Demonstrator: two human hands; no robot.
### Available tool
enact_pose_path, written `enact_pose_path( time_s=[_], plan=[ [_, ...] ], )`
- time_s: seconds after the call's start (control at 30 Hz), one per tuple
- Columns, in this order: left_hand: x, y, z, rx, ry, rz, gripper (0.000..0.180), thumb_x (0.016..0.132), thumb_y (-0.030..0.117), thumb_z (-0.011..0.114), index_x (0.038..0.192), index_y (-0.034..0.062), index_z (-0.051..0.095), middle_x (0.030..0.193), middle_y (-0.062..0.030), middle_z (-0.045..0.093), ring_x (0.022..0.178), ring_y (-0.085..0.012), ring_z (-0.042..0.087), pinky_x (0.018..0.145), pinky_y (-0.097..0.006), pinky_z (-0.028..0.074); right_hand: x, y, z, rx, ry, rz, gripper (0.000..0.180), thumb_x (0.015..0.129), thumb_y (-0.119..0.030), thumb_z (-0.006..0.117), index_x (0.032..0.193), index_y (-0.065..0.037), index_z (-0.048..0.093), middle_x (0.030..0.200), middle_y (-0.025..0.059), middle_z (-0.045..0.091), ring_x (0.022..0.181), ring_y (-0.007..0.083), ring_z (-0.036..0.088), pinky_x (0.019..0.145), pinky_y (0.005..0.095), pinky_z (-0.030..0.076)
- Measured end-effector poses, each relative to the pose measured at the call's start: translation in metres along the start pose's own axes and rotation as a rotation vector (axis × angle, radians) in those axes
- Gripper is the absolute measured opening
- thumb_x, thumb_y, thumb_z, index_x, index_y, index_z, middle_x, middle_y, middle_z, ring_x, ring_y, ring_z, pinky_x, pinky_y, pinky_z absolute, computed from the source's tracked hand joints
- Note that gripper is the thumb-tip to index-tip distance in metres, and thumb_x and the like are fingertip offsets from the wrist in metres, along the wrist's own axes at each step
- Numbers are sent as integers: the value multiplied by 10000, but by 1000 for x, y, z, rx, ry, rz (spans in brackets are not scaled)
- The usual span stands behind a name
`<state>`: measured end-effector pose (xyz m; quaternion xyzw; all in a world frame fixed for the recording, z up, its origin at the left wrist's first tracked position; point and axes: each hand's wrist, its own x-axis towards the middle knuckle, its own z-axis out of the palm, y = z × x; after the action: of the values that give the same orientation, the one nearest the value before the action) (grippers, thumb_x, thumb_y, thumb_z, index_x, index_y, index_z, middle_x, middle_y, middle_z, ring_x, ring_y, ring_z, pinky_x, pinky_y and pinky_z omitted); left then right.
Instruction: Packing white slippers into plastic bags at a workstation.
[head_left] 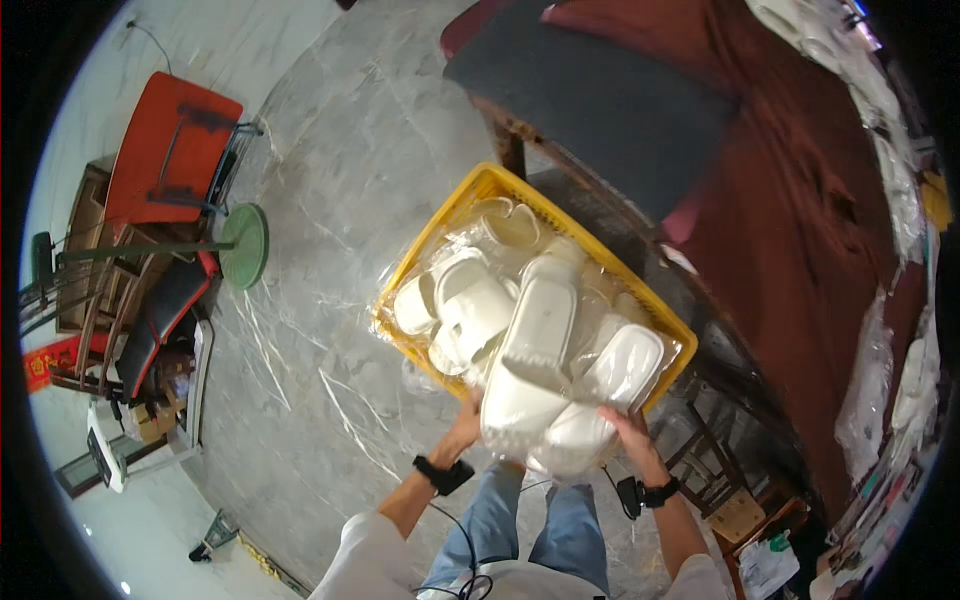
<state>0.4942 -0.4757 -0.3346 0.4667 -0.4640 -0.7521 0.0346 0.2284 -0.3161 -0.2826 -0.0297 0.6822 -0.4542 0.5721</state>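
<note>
At seven and five o'clock of the basket (602, 255), the left hand (467, 423) and right hand (631, 435) clasp slippers (528, 400) between them, the left partly hidden.

In front of you, the yellow plastic basket (489, 179) carries clear-bagged white slide slippers (541, 318). Left of the basket, the grey marbled floor (330, 200) bears a round green stand base (245, 247); right of it, a table (572, 160) bears brown cloth (800, 220) and a dark grey sheet (600, 100).
</note>
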Motion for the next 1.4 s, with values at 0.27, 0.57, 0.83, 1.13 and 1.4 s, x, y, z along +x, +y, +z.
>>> enact_pose_path(
  time_s=[0.27, 0.57, 0.83, 1.13, 1.4],
  plan=[
    [-93, 61, 34, 67, -315, 106, 509, 841, 91, 620, 1299, -3, 417, 1237, -139, 528, 1068, -215, 546, 910, -336, 466, -150, -106, 0, -28, -114, -6, 506, 728, -164, 758, 1168, -7, 564, 1088, 104, 625, 979, 197, 589, 860, 319, 480],
    [-47, 211, 152, 96, -760, 244, 489, 848, 80, 605, 1292, -11, 419, 1229, -150, 532, 1056, -225, 558, 886, -346, 486, -295, -224, -90, 147, -85, -319, 644, 757, -309, 739, 1238, 23, 470, 1113, 110, 577, 1033, 181, 527, 908, 317, 408],
    [-49, 329, 343, 65, -794, 246, 472, 854, 71, 591, 1285, -19, 421, 1221, -159, 535, 1046, -234, 570, 864, -356, 504, -392, -287, -293, 307, 102, -578, 585, 767, -332, 731, 1200, 11, 537, 1129, 126, 595, 1038, 197, 556, 906, 329, 433],
    [-70, 460, 722, -68, -736, 185, 452, 861, 60, 576, 1278, -27, 423, 1213, -170, 540, 1034, -244, 582, 839, -366, 524, -423, -279, -574, 580, 362, -710, 590, 774, -316, 715, 1219, 21, 524, 1157, 137, 592, 1057, 214, 568, 913, 330, 452],
    [-37, 443, 971, -18, -1126, 238, 422, 840, 76, 606, 1228, -5, 459, 1115, -130, 581, 976, -210, 606, 837, -337, 521, -442, -254, -776, 721, 597, -867, 531, 827, -377, 642, 1190, -1, 544, 1125, 103, 598, 1035, 174, 563, 874, 293, 456]
  ],
)
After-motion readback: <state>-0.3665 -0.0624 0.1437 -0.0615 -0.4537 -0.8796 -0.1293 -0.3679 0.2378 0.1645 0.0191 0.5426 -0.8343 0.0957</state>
